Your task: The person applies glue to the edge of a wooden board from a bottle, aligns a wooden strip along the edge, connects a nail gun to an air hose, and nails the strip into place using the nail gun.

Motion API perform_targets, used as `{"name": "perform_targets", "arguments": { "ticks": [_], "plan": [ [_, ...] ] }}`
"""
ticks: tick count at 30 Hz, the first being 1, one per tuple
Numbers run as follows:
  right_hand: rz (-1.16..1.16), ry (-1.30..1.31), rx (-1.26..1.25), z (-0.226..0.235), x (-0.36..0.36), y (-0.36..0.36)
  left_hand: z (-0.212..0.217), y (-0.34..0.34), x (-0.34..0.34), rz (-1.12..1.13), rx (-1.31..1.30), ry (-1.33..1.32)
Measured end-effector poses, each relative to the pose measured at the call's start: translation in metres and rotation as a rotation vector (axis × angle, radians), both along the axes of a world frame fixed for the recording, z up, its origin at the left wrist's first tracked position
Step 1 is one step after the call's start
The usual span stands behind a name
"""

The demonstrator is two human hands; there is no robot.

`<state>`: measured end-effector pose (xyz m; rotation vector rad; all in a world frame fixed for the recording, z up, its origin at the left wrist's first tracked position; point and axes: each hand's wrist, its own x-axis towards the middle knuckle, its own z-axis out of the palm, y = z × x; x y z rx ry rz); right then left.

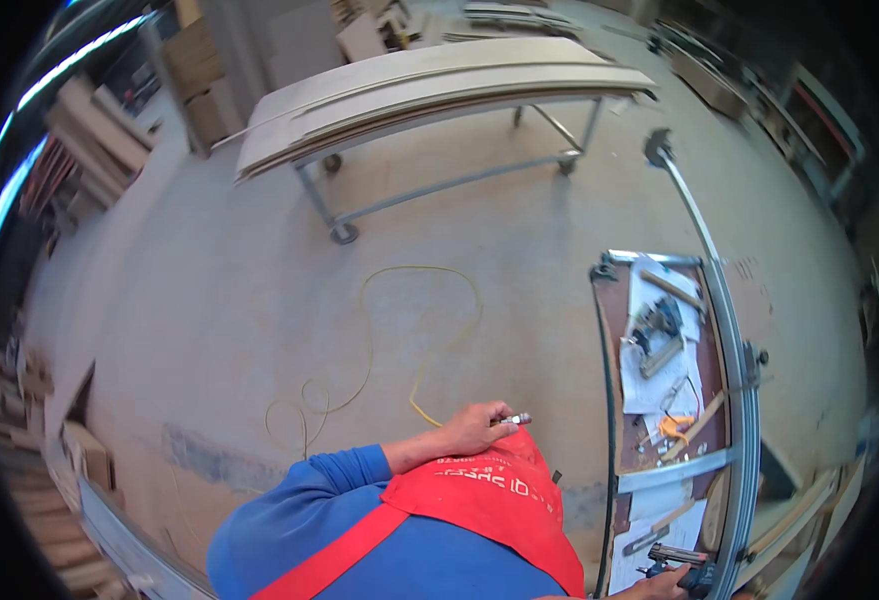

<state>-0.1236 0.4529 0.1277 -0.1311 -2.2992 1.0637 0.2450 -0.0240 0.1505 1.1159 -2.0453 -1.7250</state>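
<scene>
In front of my red apron [484, 495], my left hand [472, 428] is closed around the metal end fitting [515, 419] of a thin yellow air hose [479, 305]. The hose trails from this hand onto the floor and lies there in loose loops. At the lower right, my right hand [665, 584] grips a dark nail gun [697, 576] over the near end of a bench [722, 430]. Part of that hand and of the tool is cut off by the lower edge. The fitting and the nail gun are well apart.
Papers [643, 393], hand tools, wood strips and an orange item [673, 427] lie on the bench. A long metal bar [737, 330] runs along its right side. Ahead stands a wheeled cart [439, 187] stacked with boards [439, 82]. Wood pieces [94, 135] lean at the left.
</scene>
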Motion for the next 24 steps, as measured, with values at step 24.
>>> {"name": "perform_targets", "arguments": {
  "ticks": [24],
  "plan": [
    [1.57,-1.736,-0.958,0.114,0.479,-0.462,0.053,0.154,0.291,0.824,0.29,0.321]
  ]
}}
